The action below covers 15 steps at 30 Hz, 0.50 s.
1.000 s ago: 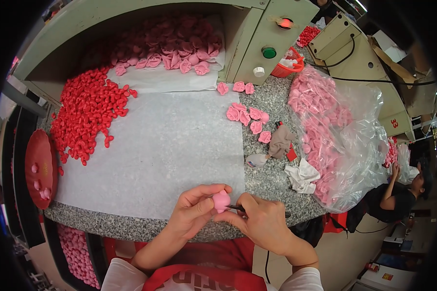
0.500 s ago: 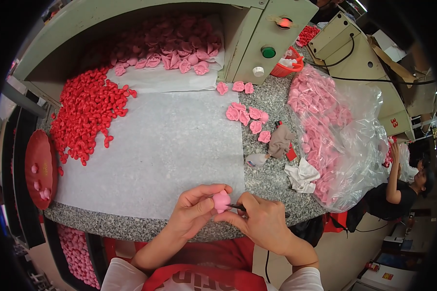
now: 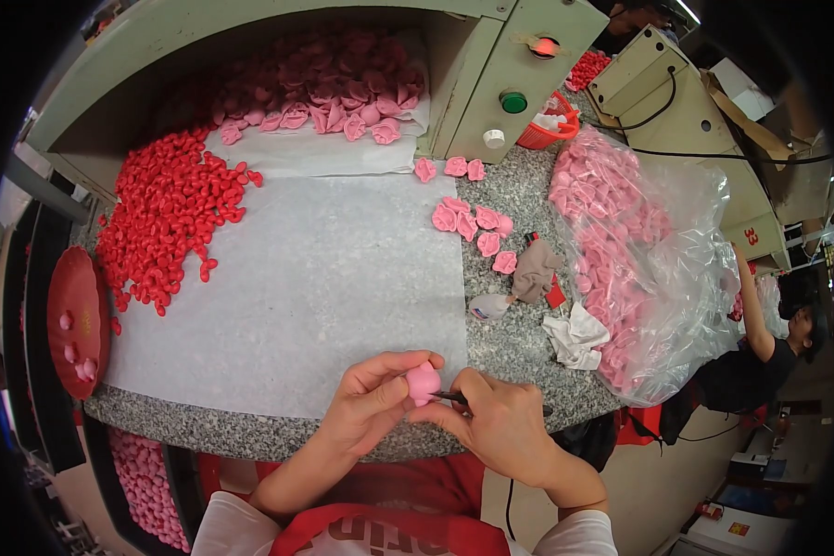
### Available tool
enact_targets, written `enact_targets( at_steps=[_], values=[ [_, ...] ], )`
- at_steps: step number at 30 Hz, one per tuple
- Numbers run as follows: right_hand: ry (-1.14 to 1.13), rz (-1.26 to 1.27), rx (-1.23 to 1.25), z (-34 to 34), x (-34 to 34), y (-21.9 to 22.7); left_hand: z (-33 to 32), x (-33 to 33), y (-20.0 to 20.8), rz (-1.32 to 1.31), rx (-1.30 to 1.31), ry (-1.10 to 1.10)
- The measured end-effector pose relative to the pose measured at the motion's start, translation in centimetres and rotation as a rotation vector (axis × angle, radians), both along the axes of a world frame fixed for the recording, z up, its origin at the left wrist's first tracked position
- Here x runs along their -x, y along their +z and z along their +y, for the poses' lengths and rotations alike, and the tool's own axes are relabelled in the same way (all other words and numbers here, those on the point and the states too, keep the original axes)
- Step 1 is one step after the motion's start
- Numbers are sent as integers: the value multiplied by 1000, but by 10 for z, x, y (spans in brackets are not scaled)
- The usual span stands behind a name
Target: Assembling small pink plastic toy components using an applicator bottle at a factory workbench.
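Note:
Near the front edge of the worktop, my left hand [image 3: 366,398] pinches a small rounded pink piece [image 3: 423,381] between thumb and fingers. My right hand [image 3: 508,422] is closed around a thin dark pointed tool [image 3: 448,396]. Its tip meets the right side of the pink piece; most of the tool is hidden in the fist, so its kind cannot be made out. Both hands are close together over the lower right corner of a white paper sheet [image 3: 287,306].
Red pieces [image 3: 171,213] are heaped at left, beside a red dish [image 3: 69,324]. Pink petal-shaped pieces [image 3: 343,88] fill a green metal housing [image 3: 250,28]. At right lie loose pink pieces [image 3: 463,221], cloths [image 3: 576,335] and a plastic bag [image 3: 686,250] of pink pieces. A co-worker [image 3: 760,361] is far right.
My hands, the pink piece and the dark tool look almost unmoved. The co-worker at far right has shifted, arm now stretched further up toward the bag.

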State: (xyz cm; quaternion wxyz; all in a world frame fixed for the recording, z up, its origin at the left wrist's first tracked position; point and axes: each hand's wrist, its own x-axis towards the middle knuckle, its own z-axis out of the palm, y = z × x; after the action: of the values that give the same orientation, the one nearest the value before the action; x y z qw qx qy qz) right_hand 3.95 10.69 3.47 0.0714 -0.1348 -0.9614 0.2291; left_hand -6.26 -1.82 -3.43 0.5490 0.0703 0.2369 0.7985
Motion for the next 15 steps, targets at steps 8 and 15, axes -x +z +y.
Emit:
enact_targets(
  at_steps=[8, 15],
  values=[
    [6, -1, -1, 1, 0, 0, 0, 0, 1, -10, -27, -8],
    [-4, -5, 4, 2, 0, -1, 1, 0, -1, -1, -3, 0]
  ],
)
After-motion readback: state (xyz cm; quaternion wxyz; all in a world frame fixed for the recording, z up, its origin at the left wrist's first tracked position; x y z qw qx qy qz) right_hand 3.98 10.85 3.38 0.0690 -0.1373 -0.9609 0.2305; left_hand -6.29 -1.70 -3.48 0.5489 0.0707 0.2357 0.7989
